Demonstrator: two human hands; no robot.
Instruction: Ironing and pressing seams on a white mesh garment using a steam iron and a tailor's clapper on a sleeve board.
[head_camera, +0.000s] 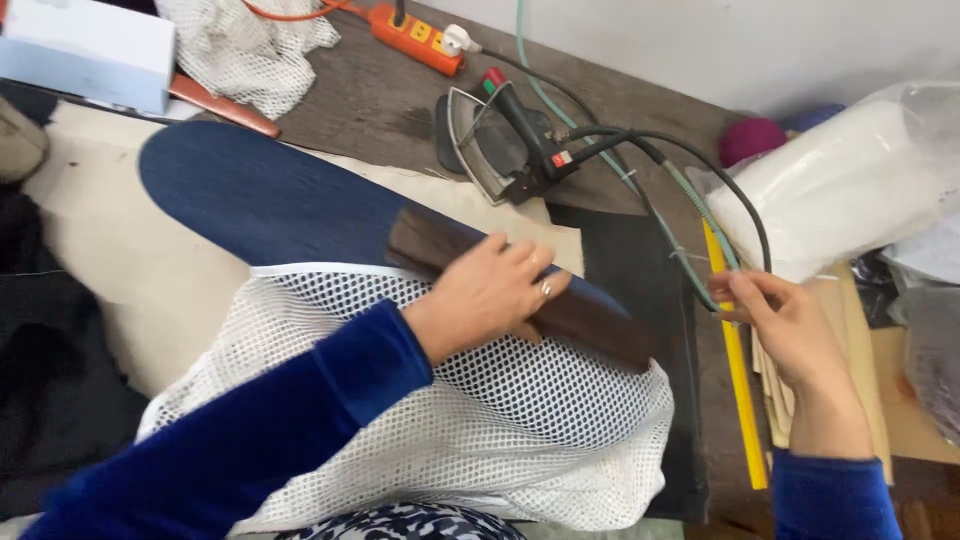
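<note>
Wooden block (520, 285) on denim (270, 200), long axis running upper left to lower right, grasped by left hand (490, 295); right hand (785, 325) pinching cord (690, 180) (beside iron (500, 140)).

Even, soft daylight; faint shadows; slight motion blur overall; mild wide-angle distortion at edges.

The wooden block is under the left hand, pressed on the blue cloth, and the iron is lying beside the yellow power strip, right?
Not quite: the power strip is orange, as the head view shows. The left hand does press the wooden block on the blue cloth, with the iron nearby.
</note>
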